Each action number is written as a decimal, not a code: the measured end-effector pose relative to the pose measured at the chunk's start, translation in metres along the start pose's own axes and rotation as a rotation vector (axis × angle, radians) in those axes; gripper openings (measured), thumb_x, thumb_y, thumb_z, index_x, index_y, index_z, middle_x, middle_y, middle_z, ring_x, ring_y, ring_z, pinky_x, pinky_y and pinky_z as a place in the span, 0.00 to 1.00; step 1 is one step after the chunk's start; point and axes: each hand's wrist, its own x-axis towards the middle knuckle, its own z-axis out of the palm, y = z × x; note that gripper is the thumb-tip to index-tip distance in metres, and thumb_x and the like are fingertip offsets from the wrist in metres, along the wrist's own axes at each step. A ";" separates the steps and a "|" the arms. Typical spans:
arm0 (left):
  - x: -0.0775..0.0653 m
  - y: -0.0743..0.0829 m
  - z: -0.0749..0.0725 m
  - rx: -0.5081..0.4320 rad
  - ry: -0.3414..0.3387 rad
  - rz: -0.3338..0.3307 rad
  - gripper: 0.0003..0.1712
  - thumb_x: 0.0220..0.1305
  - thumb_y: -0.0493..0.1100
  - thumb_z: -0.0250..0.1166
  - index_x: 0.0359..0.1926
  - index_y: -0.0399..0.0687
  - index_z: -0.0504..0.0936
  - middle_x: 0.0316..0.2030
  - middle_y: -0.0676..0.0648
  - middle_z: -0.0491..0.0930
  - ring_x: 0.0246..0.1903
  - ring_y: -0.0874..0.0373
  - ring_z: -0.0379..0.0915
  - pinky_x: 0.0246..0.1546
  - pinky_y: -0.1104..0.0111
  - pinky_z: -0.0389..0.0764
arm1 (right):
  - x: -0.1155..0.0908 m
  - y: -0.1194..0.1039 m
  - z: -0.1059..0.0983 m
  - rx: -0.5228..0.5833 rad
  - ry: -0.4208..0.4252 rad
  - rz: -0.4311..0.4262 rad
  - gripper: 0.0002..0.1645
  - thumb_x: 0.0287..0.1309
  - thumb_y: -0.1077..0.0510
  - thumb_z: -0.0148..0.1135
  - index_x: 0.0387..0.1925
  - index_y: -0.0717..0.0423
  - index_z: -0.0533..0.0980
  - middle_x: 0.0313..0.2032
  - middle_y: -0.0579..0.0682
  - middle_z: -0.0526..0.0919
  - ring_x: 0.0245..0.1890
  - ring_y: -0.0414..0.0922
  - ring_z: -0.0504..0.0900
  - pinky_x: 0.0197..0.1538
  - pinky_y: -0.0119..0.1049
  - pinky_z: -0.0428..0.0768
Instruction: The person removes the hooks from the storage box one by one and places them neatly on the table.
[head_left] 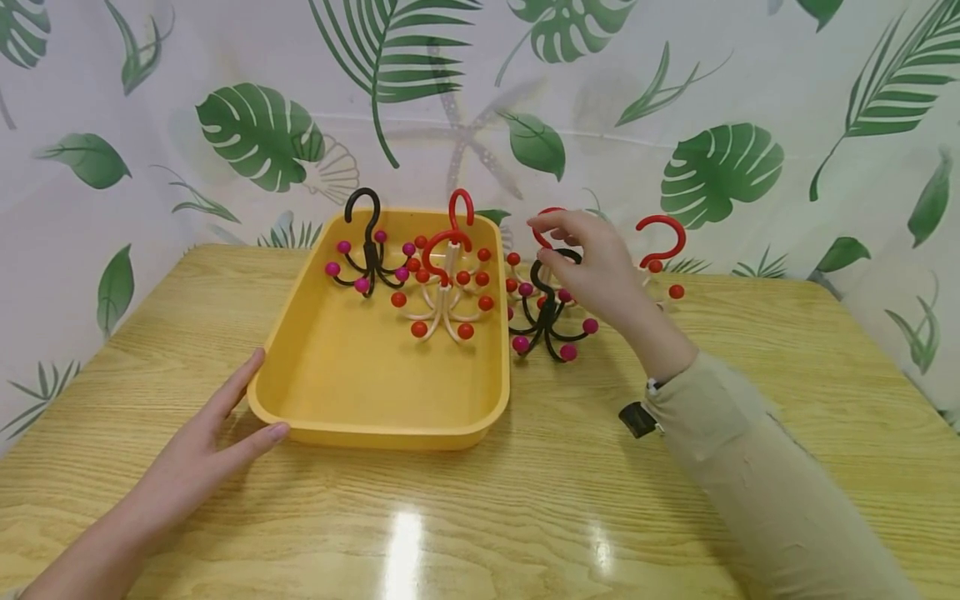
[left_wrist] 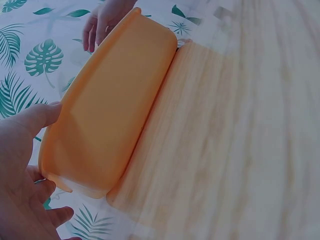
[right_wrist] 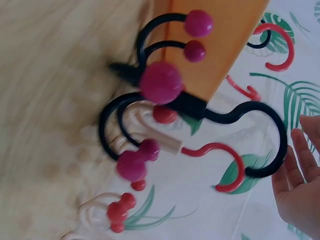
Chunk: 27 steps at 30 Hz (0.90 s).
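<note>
My left hand (head_left: pixel 198 454) is at the near left corner of a yellow plastic tray (head_left: pixel 390 437). Its thumb lies straight along the front wall, with the index finger at the left side; the left wrist view shows the thumb tip on the tray rim (left_wrist: pixel 64 112). My right hand (head_left: pixel 596 262) is at the hook of a black octopus-shaped hanger (head_left: pixel 548 312) with magenta balls, just right of the tray. A gap shows between thumb and index finger. In the right wrist view, relaxed fingers (right_wrist: pixel 295 172) lie beside the black hook (right_wrist: pixel 285 135).
Inside the tray stand a black hanger (head_left: pixel 371 258) and two cream hangers with red hooks, one in front (head_left: pixel 444 300). Right of the tray, behind my right hand, are more red-hooked hangers, one with its hook (head_left: pixel 670 237) showing. A leaf-print cloth (head_left: pixel 600 100) hangs behind the wooden table (head_left: pixel 525 533).
</note>
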 end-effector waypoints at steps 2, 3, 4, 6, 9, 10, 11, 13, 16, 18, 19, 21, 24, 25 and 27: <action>0.000 0.000 0.000 0.004 0.001 0.005 0.48 0.65 0.57 0.61 0.73 0.79 0.36 0.74 0.46 0.37 0.70 0.34 0.33 0.58 0.30 0.42 | 0.003 -0.006 0.003 -0.006 0.003 -0.019 0.18 0.60 0.65 0.62 0.53 0.59 0.77 0.51 0.53 0.79 0.50 0.51 0.75 0.57 0.45 0.73; 0.000 0.000 0.000 0.006 0.002 0.007 0.48 0.65 0.57 0.61 0.73 0.80 0.36 0.74 0.46 0.37 0.70 0.34 0.33 0.58 0.30 0.42 | 0.005 -0.010 0.004 -0.009 0.005 -0.032 0.18 0.60 0.65 0.62 0.53 0.60 0.77 0.51 0.53 0.79 0.50 0.51 0.75 0.57 0.45 0.73; 0.000 0.000 0.000 0.003 0.001 0.008 0.48 0.65 0.57 0.61 0.72 0.80 0.37 0.74 0.46 0.37 0.70 0.35 0.33 0.58 0.30 0.42 | 0.007 -0.014 0.006 -0.016 0.006 -0.042 0.18 0.60 0.65 0.62 0.52 0.60 0.78 0.51 0.53 0.79 0.50 0.51 0.75 0.57 0.44 0.74; 0.000 0.000 0.000 0.006 0.003 0.009 0.48 0.65 0.57 0.61 0.72 0.81 0.37 0.74 0.47 0.37 0.70 0.34 0.33 0.59 0.30 0.42 | 0.012 -0.021 0.010 -0.029 0.004 -0.067 0.17 0.61 0.64 0.62 0.52 0.59 0.78 0.50 0.53 0.79 0.50 0.50 0.75 0.56 0.44 0.74; 0.001 0.000 0.000 0.012 0.005 0.005 0.48 0.65 0.58 0.61 0.72 0.81 0.37 0.74 0.47 0.36 0.70 0.34 0.34 0.59 0.30 0.42 | 0.019 -0.032 0.018 -0.048 -0.017 -0.100 0.16 0.60 0.63 0.62 0.51 0.59 0.78 0.50 0.53 0.80 0.51 0.50 0.74 0.55 0.43 0.74; 0.001 0.000 0.000 0.013 0.005 0.002 0.48 0.64 0.58 0.61 0.72 0.81 0.37 0.75 0.47 0.36 0.70 0.34 0.34 0.58 0.30 0.42 | 0.022 -0.035 0.021 -0.058 -0.028 -0.101 0.16 0.60 0.63 0.63 0.51 0.58 0.78 0.50 0.52 0.79 0.51 0.49 0.74 0.55 0.43 0.74; 0.001 0.000 0.000 0.015 0.005 0.000 0.48 0.64 0.58 0.61 0.72 0.80 0.36 0.75 0.47 0.36 0.70 0.33 0.34 0.58 0.30 0.42 | 0.025 -0.038 0.024 -0.057 -0.043 -0.101 0.17 0.60 0.63 0.63 0.51 0.58 0.78 0.51 0.52 0.79 0.51 0.49 0.74 0.55 0.42 0.74; 0.001 0.001 0.000 0.014 0.003 -0.009 0.48 0.64 0.58 0.61 0.72 0.81 0.36 0.75 0.47 0.36 0.70 0.33 0.33 0.58 0.29 0.42 | 0.030 -0.044 0.030 -0.053 -0.079 -0.083 0.17 0.60 0.61 0.64 0.52 0.58 0.78 0.51 0.51 0.79 0.53 0.49 0.73 0.56 0.40 0.74; 0.001 0.000 0.000 0.012 0.002 -0.013 0.48 0.64 0.58 0.61 0.72 0.81 0.36 0.75 0.47 0.36 0.70 0.33 0.33 0.58 0.29 0.42 | 0.036 -0.050 0.040 -0.025 -0.134 -0.034 0.20 0.60 0.60 0.64 0.54 0.57 0.77 0.53 0.50 0.77 0.54 0.48 0.72 0.58 0.37 0.73; 0.000 0.000 0.000 0.006 0.004 -0.012 0.48 0.64 0.58 0.61 0.71 0.82 0.37 0.75 0.48 0.36 0.70 0.34 0.33 0.58 0.29 0.42 | 0.040 -0.052 0.046 -0.014 -0.166 -0.012 0.21 0.60 0.60 0.65 0.55 0.56 0.76 0.55 0.51 0.76 0.55 0.47 0.72 0.59 0.36 0.72; 0.000 0.000 0.000 0.006 0.005 -0.009 0.48 0.64 0.58 0.61 0.71 0.83 0.37 0.75 0.48 0.37 0.70 0.34 0.33 0.58 0.29 0.42 | 0.042 -0.053 0.049 -0.016 -0.177 0.001 0.22 0.60 0.60 0.65 0.56 0.56 0.76 0.55 0.51 0.76 0.56 0.48 0.72 0.59 0.36 0.72; 0.000 0.000 0.000 0.005 0.007 -0.003 0.48 0.64 0.58 0.62 0.71 0.83 0.37 0.74 0.48 0.37 0.70 0.34 0.33 0.58 0.30 0.42 | 0.044 -0.055 0.053 -0.031 -0.201 0.019 0.24 0.60 0.59 0.64 0.58 0.54 0.75 0.57 0.50 0.75 0.58 0.47 0.71 0.60 0.37 0.72; 0.000 0.000 0.000 0.006 0.007 -0.006 0.48 0.64 0.58 0.62 0.71 0.83 0.37 0.75 0.48 0.37 0.70 0.34 0.33 0.58 0.29 0.41 | 0.047 -0.057 0.058 -0.071 -0.232 0.035 0.25 0.61 0.57 0.64 0.60 0.52 0.74 0.59 0.49 0.74 0.60 0.47 0.69 0.61 0.38 0.71; 0.000 0.000 0.000 0.007 0.006 -0.008 0.48 0.64 0.58 0.61 0.71 0.83 0.37 0.75 0.48 0.37 0.70 0.34 0.33 0.58 0.29 0.42 | 0.047 -0.058 0.059 -0.077 -0.239 0.041 0.25 0.61 0.57 0.64 0.60 0.51 0.73 0.59 0.48 0.74 0.61 0.47 0.69 0.61 0.38 0.71; 0.000 0.000 0.000 0.005 0.004 -0.013 0.48 0.64 0.58 0.61 0.71 0.84 0.37 0.75 0.47 0.36 0.70 0.34 0.33 0.58 0.29 0.42 | 0.048 -0.059 0.061 -0.079 -0.247 0.044 0.24 0.61 0.58 0.64 0.59 0.52 0.74 0.58 0.49 0.75 0.60 0.47 0.69 0.61 0.37 0.70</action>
